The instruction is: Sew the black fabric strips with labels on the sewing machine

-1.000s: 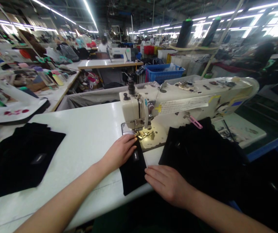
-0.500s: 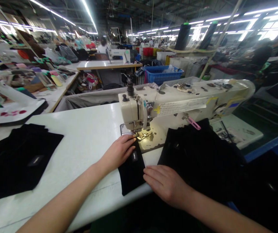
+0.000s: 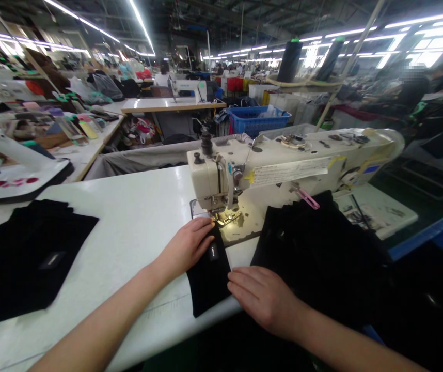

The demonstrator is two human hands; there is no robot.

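Note:
A narrow black fabric piece (image 3: 209, 281) with a small dark label (image 3: 213, 251) lies under the front of a cream sewing machine (image 3: 221, 175). My left hand (image 3: 186, 243) rests on its left side, fingertips close to the lit presser foot (image 3: 227, 218), fingers together on the cloth. At the fabric's right edge, near the table's front, my right hand (image 3: 262, 297) touches the cloth with its fingers lying flat and its thumb hidden.
A black fabric stack (image 3: 28, 258) lies on the white table (image 3: 128, 206) at left. More black fabric (image 3: 314, 253) is heaped at right, near a blue bin (image 3: 430, 232). Behind stand a blue basket (image 3: 258, 120) and thread cones (image 3: 290, 61).
The view has shifted slightly. Both hands keep nearly the same places on the black fabric piece, and its label now reads a little clearer.

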